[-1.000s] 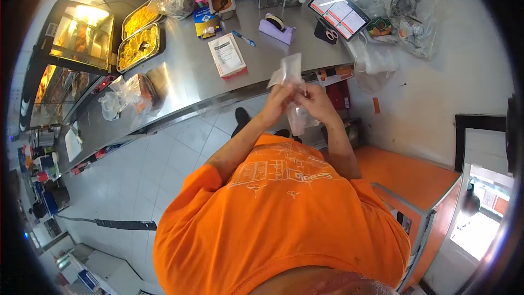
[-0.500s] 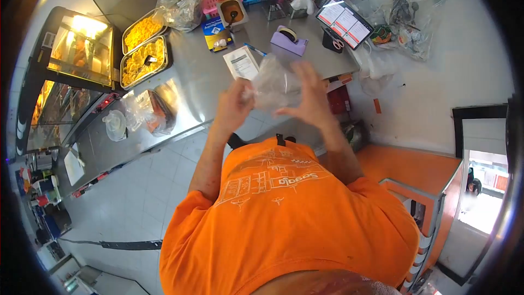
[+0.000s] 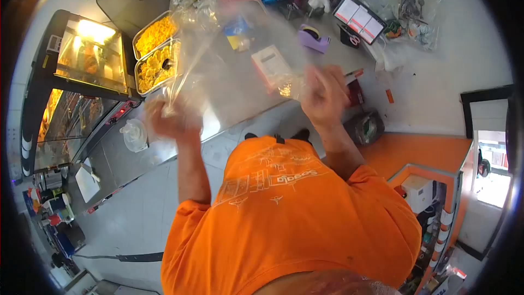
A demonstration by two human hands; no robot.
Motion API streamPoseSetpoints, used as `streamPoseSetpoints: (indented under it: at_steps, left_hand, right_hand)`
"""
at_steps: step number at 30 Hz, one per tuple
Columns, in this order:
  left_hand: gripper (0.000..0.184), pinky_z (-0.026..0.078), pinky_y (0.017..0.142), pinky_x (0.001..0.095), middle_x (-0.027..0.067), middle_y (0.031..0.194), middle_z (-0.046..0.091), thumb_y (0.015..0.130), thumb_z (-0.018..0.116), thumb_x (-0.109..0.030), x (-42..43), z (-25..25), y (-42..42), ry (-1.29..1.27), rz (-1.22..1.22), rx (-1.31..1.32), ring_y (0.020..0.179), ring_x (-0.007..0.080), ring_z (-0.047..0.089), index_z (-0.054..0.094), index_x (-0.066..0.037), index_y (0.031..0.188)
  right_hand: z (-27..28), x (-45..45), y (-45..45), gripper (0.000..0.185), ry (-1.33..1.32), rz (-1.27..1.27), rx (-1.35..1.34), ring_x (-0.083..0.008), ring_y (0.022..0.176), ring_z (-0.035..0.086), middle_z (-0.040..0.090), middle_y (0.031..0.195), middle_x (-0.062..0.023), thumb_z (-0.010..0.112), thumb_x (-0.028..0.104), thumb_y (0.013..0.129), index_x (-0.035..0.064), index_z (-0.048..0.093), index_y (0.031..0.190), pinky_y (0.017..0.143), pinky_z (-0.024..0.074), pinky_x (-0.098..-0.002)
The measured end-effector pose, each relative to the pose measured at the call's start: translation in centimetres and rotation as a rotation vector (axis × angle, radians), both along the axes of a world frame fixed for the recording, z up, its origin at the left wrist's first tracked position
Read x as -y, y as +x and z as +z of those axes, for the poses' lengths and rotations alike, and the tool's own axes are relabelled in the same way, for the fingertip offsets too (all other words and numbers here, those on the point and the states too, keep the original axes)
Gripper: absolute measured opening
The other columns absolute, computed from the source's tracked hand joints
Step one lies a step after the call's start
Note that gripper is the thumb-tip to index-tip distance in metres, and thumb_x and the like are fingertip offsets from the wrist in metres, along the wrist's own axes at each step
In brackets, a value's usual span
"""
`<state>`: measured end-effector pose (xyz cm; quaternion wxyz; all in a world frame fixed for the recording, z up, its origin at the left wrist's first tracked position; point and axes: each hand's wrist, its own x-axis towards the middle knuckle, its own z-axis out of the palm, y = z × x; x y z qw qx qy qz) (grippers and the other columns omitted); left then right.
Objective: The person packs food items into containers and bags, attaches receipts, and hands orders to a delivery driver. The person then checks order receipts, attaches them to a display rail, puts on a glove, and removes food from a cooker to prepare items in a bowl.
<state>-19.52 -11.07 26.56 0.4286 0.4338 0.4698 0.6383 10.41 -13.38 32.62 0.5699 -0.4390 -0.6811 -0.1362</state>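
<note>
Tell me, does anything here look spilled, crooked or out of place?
I see no spill. One small oddity: an orange strip sits alone on the pale wall at right. The clear plastic bag blurs part of the counter behind it.

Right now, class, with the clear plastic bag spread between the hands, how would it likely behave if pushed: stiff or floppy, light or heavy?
The clear plastic bag would probably flop and crumple, since it gathers in creases at the left hand. It is likely light, as the counter shows through its film. Its glossy highlights suggest it may slip a little.
</note>
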Motion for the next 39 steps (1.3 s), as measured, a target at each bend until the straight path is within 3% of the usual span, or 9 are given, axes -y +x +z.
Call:
streamPoseSetpoints:
  at_steps: [2, 7, 12, 15, 17, 21, 25, 29, 39]
  left_hand:
    - [0.039, 0.05, 0.088, 0.0409, 0.0114, 0.112, 0.064, 0.089, 0.062, -0.017, 0.8, -4.0, -3.9, -0.169, -0.382, 0.328, 0.098, 0.0258, 0.065, 0.057, -0.003, 0.125]
    - [0.03, 0.049, 0.082, 0.0367, 0.0094, 0.102, 0.068, 0.085, 0.073, -0.025, 4.1, -20.9, -8.0, -0.077, -0.386, -0.964, 0.093, 0.0268, 0.064, 0.065, 0.001, 0.1]
    - [0.026, 0.053, 0.073, 0.0267, 0.0035, 0.09, 0.063, 0.096, 0.06, -0.021, 9.7, -15.6, -7.7, -0.827, -0.678, 0.526, 0.078, 0.0106, 0.063, 0.059, -0.002, 0.115]
    - [0.039, 0.051, 0.061, 0.0196, 0.0005, 0.087, 0.061, 0.096, 0.059, -0.028, 7.5, -14.7, -7.2, -0.645, -0.459, 1.051, 0.066, 0.0078, 0.057, 0.053, -0.001, 0.124]
    - [0.042, 0.047, 0.055, 0.0187, -0.0008, 0.087, 0.061, 0.093, 0.064, -0.029, 6.0, -10.6, -6.9, -0.337, -0.682, 1.373, 0.061, 0.0069, 0.053, 0.053, -0.002, 0.124]
    - [0.039, 0.029, 0.043, 0.016, -0.0055, 0.08, 0.057, 0.091, 0.068, -0.031, 4.9, -10.6, -6.8, -0.599, -0.542, -0.29, 0.054, 0.0019, 0.042, 0.059, -0.009, 0.122]
    - [0.027, 0.023, 0.041, 0.0172, -0.0112, 0.069, 0.04, 0.094, 0.065, -0.025, 3.8, -10.8, -6.1, -0.745, -0.113, 0.223, 0.051, -0.0001, 0.033, 0.061, -0.011, 0.117]
    - [0.021, 0.02, 0.04, 0.018, -0.0119, 0.068, 0.036, 0.097, 0.061, -0.027, 3.7, -13.5, -4.8, -0.803, -0.065, 0.236, 0.049, -0.0002, 0.03, 0.061, -0.016, 0.115]
    - [0.039, 0.022, 0.047, 0.0195, -0.0112, 0.072, 0.038, 0.095, 0.06, -0.04, 0.3, -15.2, -2.3, -1.014, 0.201, 0.306, 0.058, 0.0031, 0.034, 0.06, -0.02, 0.128]
  right_hand:
    - [-0.7, -0.1, -0.8, 0.013, -0.071, 0.045, 0.184, -0.0287, 0.066, 0.058, 0.064, 0.074, -0.0124, 0.063, 0.01, 0.083, 0.0084, 0.069, 0.094, 0.058, 0.0425, -0.0384]
    - [-16.0, -0.5, -0.5, 0.027, -1.431, 0.388, -0.048, -0.0272, 0.086, 0.065, 0.068, 0.089, -0.013, 0.067, 0.017, 0.085, 0.0007, 0.067, 0.107, 0.076, 0.0503, -0.0382]
    - [-17.9, 2.2, -0.4, 0.037, -1.889, 0.882, -1.659, -0.0191, 0.084, 0.062, 0.067, 0.089, -0.0111, 0.07, 0.025, 0.087, 0.0013, 0.064, 0.115, 0.075, 0.0512, -0.0329]
    - [-19.7, -0.2, 0.3, 0.033, -2.156, 1.084, -0.737, -0.0163, 0.08, 0.061, 0.065, 0.092, -0.0073, 0.065, 0.021, 0.09, 0.0026, 0.062, 0.117, 0.069, 0.0512, -0.0312]
    - [-20.0, -2.3, 0.5, 0.031, -2.09, 1.125, -0.704, -0.0162, 0.08, 0.062, 0.065, 0.098, -0.0059, 0.063, 0.02, 0.092, 0.0031, 0.061, 0.118, 0.065, 0.052, -0.0316]
    - [-19.4, -9.1, 3.0, 0.033, -1.677, 1.112, -1.516, -0.0212, 0.089, 0.065, 0.065, 0.102, -0.007, 0.064, 0.022, 0.092, 0.0015, 0.061, 0.118, 0.071, 0.0542, -0.0364]
    - [-17.9, -16.4, 6.9, 0.033, -0.925, 0.235, 0.004, -0.0264, 0.096, 0.064, 0.068, 0.103, -0.0111, 0.06, 0.021, 0.092, 0.0035, 0.062, 0.12, 0.088, 0.0493, -0.0428]
    - [-19.4, -22.5, 19.0, 0.049, -0.571, -0.993, 0.258, -0.0397, 0.141, 0.029, 0.04, 0.15, -0.0139, 0.058, 0.032, 0.087, 0.0289, 0.056, 0.136, 0.108, 0.0267, -0.0598]
    - [-27.5, -29.3, 32.0, 0.055, -0.762, -0.877, 0.535, -0.0397, 0.147, 0.015, 0.027, 0.159, -0.0065, 0.051, 0.036, 0.09, 0.0411, 0.044, 0.144, 0.113, 0.0108, -0.0658]
